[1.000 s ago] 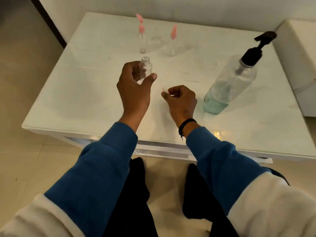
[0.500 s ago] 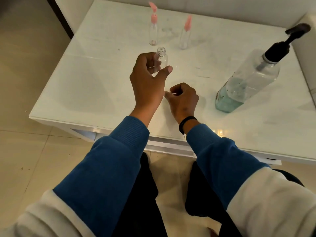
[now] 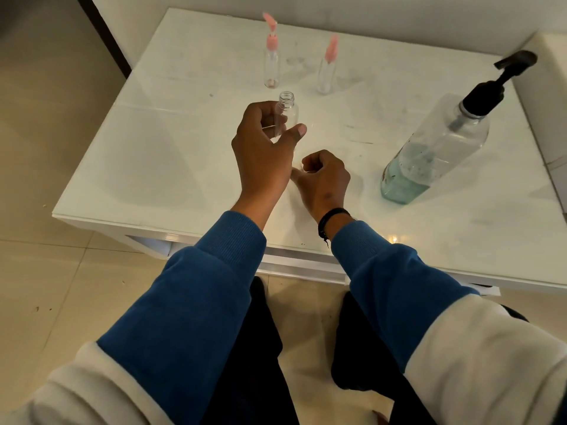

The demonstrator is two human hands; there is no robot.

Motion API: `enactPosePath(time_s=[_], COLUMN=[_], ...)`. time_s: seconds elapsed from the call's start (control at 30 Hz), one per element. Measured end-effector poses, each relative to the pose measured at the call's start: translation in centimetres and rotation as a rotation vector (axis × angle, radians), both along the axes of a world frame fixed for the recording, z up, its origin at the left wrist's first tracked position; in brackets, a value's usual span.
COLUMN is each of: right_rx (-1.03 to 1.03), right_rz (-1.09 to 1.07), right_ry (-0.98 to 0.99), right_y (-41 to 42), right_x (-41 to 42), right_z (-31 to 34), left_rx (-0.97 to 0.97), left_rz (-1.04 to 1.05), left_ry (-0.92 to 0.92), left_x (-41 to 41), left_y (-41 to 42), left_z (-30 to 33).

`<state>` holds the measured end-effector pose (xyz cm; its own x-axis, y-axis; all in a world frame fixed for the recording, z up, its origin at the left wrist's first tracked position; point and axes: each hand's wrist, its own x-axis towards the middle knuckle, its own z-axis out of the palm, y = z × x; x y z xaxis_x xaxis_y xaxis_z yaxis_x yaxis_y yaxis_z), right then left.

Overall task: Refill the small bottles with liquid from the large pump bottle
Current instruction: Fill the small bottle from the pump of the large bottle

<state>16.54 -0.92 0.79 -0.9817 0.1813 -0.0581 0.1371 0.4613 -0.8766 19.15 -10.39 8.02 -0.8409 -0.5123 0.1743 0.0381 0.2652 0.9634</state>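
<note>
- Left hand (image 3: pixel 264 154) grip wrapped round uncapped small bottle (image 3: pixel 287 115).
- Right hand (image 3: pixel 326 179) grip curled; contents impossible to tell.
- Narrow neck risks spills under large pump bottle (image 3: pixel 435 148).

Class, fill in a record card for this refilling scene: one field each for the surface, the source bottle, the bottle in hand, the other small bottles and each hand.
Surface: white table
Source: large pump bottle, black pump, bluish liquid low in it
In hand: uncapped small bottle, looks empty
Others: two pink-capped small bottles, upright, behind
Left hand: grips the uncapped bottle
Right hand: fingers curled, contents unclear
</note>
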Motion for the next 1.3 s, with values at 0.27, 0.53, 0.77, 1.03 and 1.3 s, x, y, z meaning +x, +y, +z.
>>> enactPosePath(time_s=[0.27, 0.53, 0.77, 1.03, 1.3], right_rx=[0.038, 0.028, -0.036, -0.269, -0.482], right_rz=[0.037, 0.074, 0.127, -0.041, -0.435], right_ry=[0.076, 0.280, 0.478, 0.685, 0.794], right_y=[0.7, 3.3, 7.0, 13.0, 18.8], right_x=[0.2, 0.5, 2.9, 4.0, 3.5], right_z=[3.0, 11.2, 18.8, 25.5, 26.4], left_rx=[0.030, 0.032, 0.024, 0.013, -0.108], left_rz=[-0.001, -0.003, -0.075, -0.341, -0.364], left_ry=[0.006, 0.025, 0.166, 0.352, 0.436], left_x=[0.1, 0.3, 1.6, 1.3, -0.3], left_y=[0.1, 1.0, 4.0, 10.6, 14.5], left_z=[0.5, 1.9, 5.8, 14.4, 16.0])
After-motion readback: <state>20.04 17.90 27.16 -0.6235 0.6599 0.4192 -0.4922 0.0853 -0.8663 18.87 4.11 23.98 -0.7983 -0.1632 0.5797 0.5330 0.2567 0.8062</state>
